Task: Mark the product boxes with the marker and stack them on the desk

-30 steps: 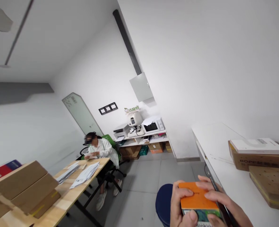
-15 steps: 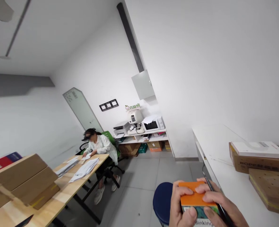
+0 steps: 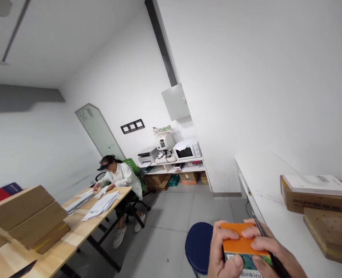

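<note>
both hands grip an orange-topped book (image 3: 242, 247) low in front of the body. the left hand (image 3: 221, 255) wraps its near side, thumb on the cover; the right hand (image 3: 271, 251) curls fingers over the top edge with a black pen (image 3: 265, 241) pinned against the book. to hold well, keep thumbs flat, pen clear of the pages. a blue stool (image 3: 198, 245) sits just left of the hands.

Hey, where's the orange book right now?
The orange book is at the bottom of the head view, right of centre, gripped between the left hand and right hand, just right of the blue stool and beside the white table.
</note>
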Available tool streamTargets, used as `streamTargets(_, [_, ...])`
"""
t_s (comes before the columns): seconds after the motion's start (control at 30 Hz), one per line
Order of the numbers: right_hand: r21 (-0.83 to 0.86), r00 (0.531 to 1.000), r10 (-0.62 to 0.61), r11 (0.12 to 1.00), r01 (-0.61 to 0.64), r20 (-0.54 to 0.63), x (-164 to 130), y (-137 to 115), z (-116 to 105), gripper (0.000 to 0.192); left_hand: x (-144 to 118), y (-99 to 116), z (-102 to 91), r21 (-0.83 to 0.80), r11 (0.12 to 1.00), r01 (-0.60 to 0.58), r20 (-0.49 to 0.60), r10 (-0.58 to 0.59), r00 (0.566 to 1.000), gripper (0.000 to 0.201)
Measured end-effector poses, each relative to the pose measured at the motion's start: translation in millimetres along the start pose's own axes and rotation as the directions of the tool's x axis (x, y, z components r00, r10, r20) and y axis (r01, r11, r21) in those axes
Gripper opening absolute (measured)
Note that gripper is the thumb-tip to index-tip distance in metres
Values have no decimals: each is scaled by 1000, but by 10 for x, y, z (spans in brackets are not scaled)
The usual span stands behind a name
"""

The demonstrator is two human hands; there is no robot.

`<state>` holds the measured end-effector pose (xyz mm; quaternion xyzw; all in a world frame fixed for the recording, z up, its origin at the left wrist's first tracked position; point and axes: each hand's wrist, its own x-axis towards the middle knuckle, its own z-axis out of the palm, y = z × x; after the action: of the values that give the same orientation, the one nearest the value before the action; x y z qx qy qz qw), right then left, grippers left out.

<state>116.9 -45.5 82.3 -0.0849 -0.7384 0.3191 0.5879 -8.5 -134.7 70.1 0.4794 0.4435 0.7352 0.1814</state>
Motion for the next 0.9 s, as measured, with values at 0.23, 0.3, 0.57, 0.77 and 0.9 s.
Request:
streamTargets(0.23, [7, 1000, -21, 1000, 21, 2, -39, 94, 36, 13, 1, 26, 1, 7, 1000, 16, -9, -16, 1000, 40])
streamTargets(0.3, [-9, 998, -47, 999, 47, 29, -62, 144, 23, 9, -7, 50, 13, -13, 999, 35, -1, -35, 999, 39])
streamTargets(0.57, [14, 998, 65, 998, -66, 27, -83, -5, -14, 12, -27, 139, -10, 0, 995, 99, 105, -98, 990, 38])
streamTargets(0.77, [83, 998, 67, 994, -67, -1, -61, -60, 21, 12, -13, 142, -72, 107, 988, 111, 128, -125, 984, 40])
streamTargets(0.9, [73, 997, 73, 995, -71, -27, -66, -41, 69, 14, -9, 126, -61, 106, 991, 86, 124, -99, 987, 38])
